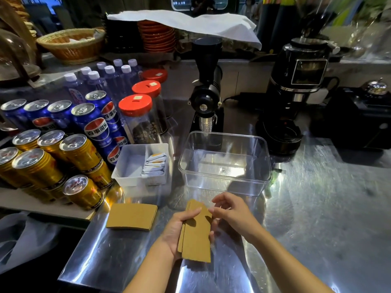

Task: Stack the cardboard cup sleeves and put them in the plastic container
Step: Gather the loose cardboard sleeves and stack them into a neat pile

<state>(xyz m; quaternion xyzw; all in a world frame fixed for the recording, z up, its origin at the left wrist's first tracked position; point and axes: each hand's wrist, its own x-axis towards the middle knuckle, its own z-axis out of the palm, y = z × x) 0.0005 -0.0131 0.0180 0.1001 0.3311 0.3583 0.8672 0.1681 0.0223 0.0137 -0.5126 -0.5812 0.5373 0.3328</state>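
Brown cardboard cup sleeves (195,233) sit in a small stack in the left hand (176,229), raised just above the shiny metal desk (317,208); its fingers (190,214) are clamped on the stack, thumb across the top face. The right hand (231,214) touches the stack's right edge with its fingers loosely curled and slightly apart, not closed on anything. Another sleeve (132,216) lies flat on the desk to the left, well apart from the hands. Beyond the hands stands the clear plastic container (225,163), open at the top. Just left of it is a white tray (129,166) holding small packets (154,164), with gold cans (63,163) and blue cans (84,117) further left.
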